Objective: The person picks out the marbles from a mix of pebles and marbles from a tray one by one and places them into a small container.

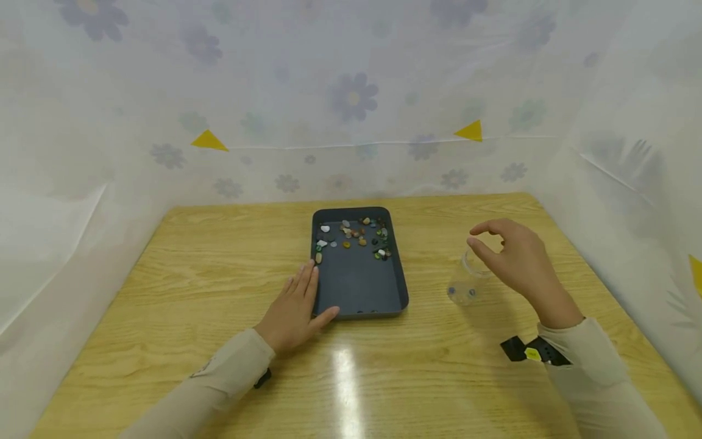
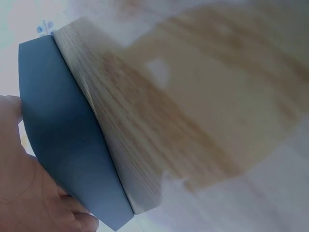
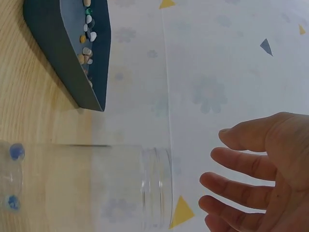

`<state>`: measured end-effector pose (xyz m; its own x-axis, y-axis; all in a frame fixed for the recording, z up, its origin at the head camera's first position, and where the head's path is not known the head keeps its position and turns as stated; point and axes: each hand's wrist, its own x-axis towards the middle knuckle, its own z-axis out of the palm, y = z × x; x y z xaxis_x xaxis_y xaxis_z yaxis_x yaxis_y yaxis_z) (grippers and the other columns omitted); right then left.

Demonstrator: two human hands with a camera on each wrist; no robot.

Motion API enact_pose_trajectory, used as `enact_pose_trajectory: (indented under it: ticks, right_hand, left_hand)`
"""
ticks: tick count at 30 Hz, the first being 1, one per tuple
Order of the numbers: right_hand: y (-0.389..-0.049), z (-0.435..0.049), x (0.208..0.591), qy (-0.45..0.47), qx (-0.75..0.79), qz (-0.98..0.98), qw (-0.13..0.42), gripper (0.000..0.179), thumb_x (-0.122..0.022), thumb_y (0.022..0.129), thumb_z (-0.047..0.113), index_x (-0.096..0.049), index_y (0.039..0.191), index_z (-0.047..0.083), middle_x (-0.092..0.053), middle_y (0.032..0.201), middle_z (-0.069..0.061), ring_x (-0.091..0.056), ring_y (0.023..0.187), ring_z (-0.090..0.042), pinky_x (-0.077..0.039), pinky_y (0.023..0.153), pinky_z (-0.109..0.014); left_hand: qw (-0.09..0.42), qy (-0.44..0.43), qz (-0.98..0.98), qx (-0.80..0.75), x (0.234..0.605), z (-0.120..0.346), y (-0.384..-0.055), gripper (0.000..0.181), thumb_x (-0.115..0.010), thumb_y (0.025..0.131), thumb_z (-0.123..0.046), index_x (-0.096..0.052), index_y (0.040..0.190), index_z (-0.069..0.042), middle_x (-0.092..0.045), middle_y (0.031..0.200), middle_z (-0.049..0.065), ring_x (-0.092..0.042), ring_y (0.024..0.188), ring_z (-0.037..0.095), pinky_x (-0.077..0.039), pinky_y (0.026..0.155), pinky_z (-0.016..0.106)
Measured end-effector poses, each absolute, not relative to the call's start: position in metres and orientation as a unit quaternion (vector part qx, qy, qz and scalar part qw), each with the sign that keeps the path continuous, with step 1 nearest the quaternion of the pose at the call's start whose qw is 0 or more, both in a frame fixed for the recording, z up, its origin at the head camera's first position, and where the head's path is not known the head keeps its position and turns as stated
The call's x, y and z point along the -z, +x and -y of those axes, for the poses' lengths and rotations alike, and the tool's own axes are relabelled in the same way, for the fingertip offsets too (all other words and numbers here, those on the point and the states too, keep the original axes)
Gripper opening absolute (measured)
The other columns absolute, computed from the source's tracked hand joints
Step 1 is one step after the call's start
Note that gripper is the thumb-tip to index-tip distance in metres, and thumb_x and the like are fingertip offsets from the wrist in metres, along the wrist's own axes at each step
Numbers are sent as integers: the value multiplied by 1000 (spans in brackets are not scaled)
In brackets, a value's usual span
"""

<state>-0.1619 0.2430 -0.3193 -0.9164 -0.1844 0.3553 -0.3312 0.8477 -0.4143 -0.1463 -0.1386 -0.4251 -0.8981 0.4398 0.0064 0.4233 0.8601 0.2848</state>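
Observation:
A dark grey rectangular tray (image 1: 359, 283) lies on the table with many small polished stones (image 1: 353, 233), mostly at its far end. My left hand (image 1: 293, 308) rests against the tray's left side, its fingers straight and its thumb at the near edge. To the right stands a clear, lidless jar (image 1: 466, 277) with two blue marbles (image 3: 17, 151) at its bottom. Just above the jar's mouth is my right hand (image 1: 515, 256), its fingers loosely curved and apart from the thumb. Nothing shows between them in the right wrist view.
The wood-grain table (image 1: 219, 262) is bounded at the back and sides by a pale flowered sheet (image 1: 274, 85). Yellow triangles (image 1: 209, 141) mark the sheet. Each wrist has a dark strap (image 1: 534, 352).

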Motion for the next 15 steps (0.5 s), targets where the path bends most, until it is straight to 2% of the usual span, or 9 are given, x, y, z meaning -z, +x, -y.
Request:
enact_pose_trajectory:
  ticks: [8,15]
  right_hand:
    - [-182,-208,322,171,-266,935,158,23,-62,95,23,-69,110,7,-64,116,-17,-58,103,-34,-49,78,-49]
    - [-214,-182,349,193,-279,931,133,23,-64,93,22,-68,111,7,-63,118,-15,-58,106,-33,-49,82,-49]
  left_hand:
    - [31,222,-965,-135,428,140,-148,93,-32,94,-67,-10,152,2,-1,160,18,-8,147,32,-15,117,50]
    - [31,226,-966,-122,429,140,-149,93,-29,94,-68,-11,152,2,-2,160,17,-9,147,32,-16,117,49]
